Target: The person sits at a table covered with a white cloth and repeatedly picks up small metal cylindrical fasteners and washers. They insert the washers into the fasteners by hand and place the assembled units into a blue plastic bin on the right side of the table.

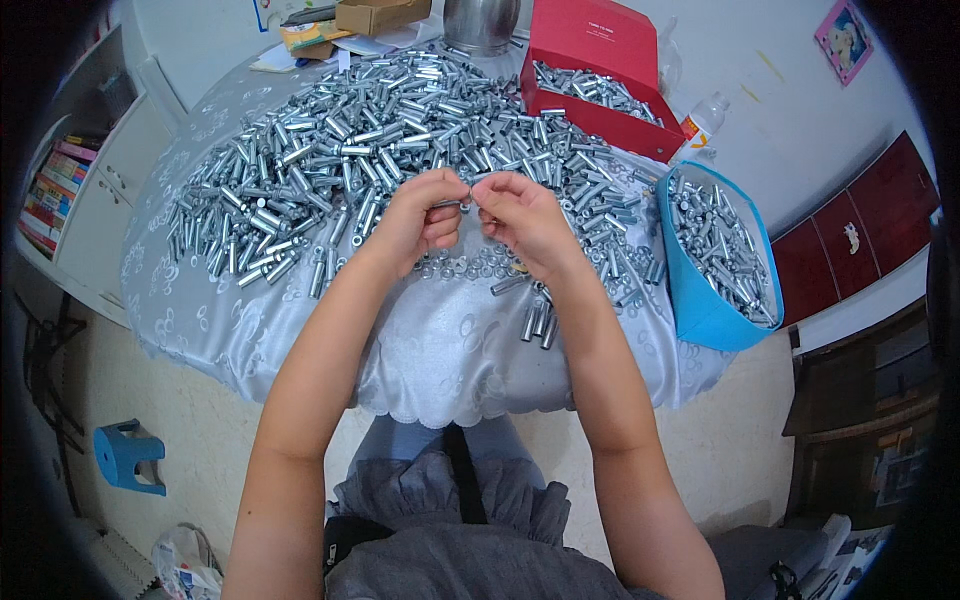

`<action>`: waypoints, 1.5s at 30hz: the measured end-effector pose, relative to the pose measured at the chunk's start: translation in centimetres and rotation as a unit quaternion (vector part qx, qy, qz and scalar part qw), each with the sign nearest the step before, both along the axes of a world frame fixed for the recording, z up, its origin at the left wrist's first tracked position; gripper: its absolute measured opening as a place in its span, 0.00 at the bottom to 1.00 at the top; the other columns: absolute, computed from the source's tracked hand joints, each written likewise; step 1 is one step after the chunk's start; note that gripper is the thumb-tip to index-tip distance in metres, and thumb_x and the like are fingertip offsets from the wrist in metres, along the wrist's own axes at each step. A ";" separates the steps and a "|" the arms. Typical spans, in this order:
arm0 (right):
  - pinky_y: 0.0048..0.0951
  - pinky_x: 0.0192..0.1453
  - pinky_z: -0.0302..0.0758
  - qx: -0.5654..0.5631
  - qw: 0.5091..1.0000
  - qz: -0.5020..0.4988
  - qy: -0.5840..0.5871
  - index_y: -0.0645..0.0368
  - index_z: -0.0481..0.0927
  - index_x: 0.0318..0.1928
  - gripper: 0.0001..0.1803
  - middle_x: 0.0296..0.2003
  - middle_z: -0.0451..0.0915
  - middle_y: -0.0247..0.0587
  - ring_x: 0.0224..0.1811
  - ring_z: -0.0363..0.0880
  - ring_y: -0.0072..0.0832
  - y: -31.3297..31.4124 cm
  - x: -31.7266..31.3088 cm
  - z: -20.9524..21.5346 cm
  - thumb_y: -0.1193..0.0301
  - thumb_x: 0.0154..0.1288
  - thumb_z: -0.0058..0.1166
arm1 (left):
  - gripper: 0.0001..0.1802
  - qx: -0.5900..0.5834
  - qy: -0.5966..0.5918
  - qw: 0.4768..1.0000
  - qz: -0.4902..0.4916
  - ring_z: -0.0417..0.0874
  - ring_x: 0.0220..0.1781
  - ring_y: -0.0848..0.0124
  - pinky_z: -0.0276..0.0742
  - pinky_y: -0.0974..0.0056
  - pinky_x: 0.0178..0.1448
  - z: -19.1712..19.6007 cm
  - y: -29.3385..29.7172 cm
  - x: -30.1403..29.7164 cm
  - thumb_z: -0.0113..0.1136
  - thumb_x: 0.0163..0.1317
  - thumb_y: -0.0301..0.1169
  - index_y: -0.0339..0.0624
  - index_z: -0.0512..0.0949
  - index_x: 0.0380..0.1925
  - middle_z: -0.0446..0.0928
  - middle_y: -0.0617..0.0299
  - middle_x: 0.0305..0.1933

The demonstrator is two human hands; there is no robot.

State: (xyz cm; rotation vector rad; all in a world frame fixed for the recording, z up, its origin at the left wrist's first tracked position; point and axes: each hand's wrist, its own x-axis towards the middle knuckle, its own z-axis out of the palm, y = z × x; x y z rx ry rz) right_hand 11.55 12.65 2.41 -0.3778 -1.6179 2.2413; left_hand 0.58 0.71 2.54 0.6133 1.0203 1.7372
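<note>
Above the near edge of the round table (420, 370), both hands meet over its white patterned cloth: the left hand (425, 215) and the right hand (522, 215) are each pinched shut on the ends of one small metal sleeve (462, 203), which bridges the narrow gap between the fingertips and is mostly hidden by them. Such a piece looks rigid and smooth, light on its own, likely slippery against bare skin, so a thumb-and-forefinger pinch near each end, as shown, seems the surest hold. Just below the hands on the table lie a scatter of small nuts or washers (470, 265) and a few loose sleeves (538, 318). Farther across the table spreads a broad heap of silvery metal sleeves (370, 140), heavy as a mass. Off the table's right edge sits a blue container (700, 300) filled with more of them, and at its far right side a red box (600, 40) holds another batch. Beyond the heap stand a metal pot (480, 22) and a cardboard box (375, 14). Left of the table, on the floor, is a blue stool (128, 455).
</note>
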 end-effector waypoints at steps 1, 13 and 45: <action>0.14 0.31 0.66 0.044 0.999 -0.018 0.001 0.60 0.78 0.34 0.07 0.26 0.75 0.28 0.25 0.68 0.13 -0.1 0.0 0.0 0.70 0.56 0.57 | 0.07 -0.002 0.001 1.000 0.003 0.52 0.11 0.83 0.50 0.74 0.16 0.0 0.0 0.0 0.49 0.57 0.31 0.45 0.66 0.22 0.53 0.73 0.12; 0.16 0.32 0.70 0.234 0.961 -0.129 0.074 0.65 0.78 0.34 0.08 0.27 0.77 0.32 0.28 0.72 0.14 -1.5 -0.6 -1.3 0.73 0.56 0.55 | 0.16 -0.058 0.026 0.998 0.019 0.53 0.13 0.83 0.49 0.75 0.17 -0.2 0.6 0.8 0.53 0.59 0.46 0.47 0.69 0.24 0.55 0.75 0.14; 0.26 0.42 0.71 -0.137 0.821 0.420 0.362 0.66 0.69 0.41 0.10 0.35 0.74 0.41 0.37 0.73 0.25 -18.5 11.3 8.1 0.74 0.60 0.47 | 0.11 -0.055 0.058 0.997 -0.001 0.51 0.12 0.83 0.47 0.75 0.16 -1.2 0.8 0.3 0.54 0.58 0.36 0.45 0.67 0.21 0.53 0.75 0.13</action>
